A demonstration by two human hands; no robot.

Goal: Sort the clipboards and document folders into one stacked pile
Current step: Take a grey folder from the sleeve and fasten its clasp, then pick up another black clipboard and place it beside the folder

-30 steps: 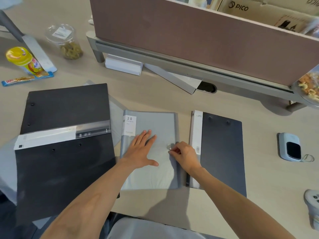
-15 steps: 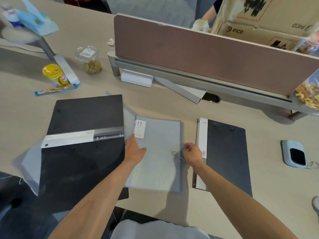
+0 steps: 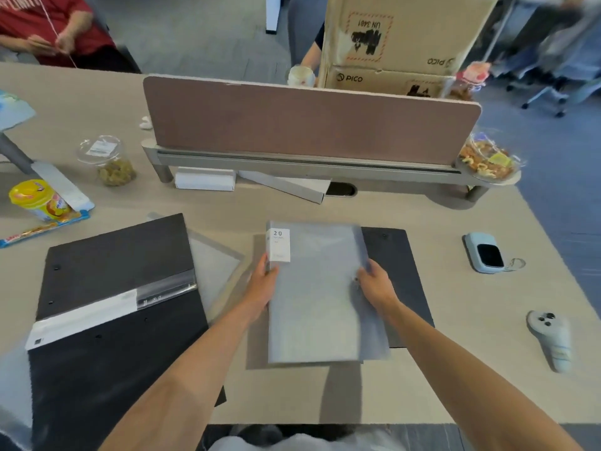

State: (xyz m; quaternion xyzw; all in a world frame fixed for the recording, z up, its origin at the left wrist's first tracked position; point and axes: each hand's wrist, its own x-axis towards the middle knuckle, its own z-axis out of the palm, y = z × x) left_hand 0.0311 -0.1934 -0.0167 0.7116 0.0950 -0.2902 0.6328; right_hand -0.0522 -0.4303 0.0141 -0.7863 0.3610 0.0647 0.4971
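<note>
The grey folder [image 3: 318, 294] was flat on the tabletop [image 3: 455, 385] a moment ago. Now the left hand [image 3: 261, 288] and right hand [image 3: 374, 284] both grip its sides, carrying it toward 3 o'clock, over the black clipboard [image 3: 400, 275]. It can stack there.

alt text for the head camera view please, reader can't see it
Both hands hold a grey document folder above a beige desk, the left hand on its left edge, the right hand on its right edge, partly over a black clipboard. A larger black folder lies to the left.
</note>
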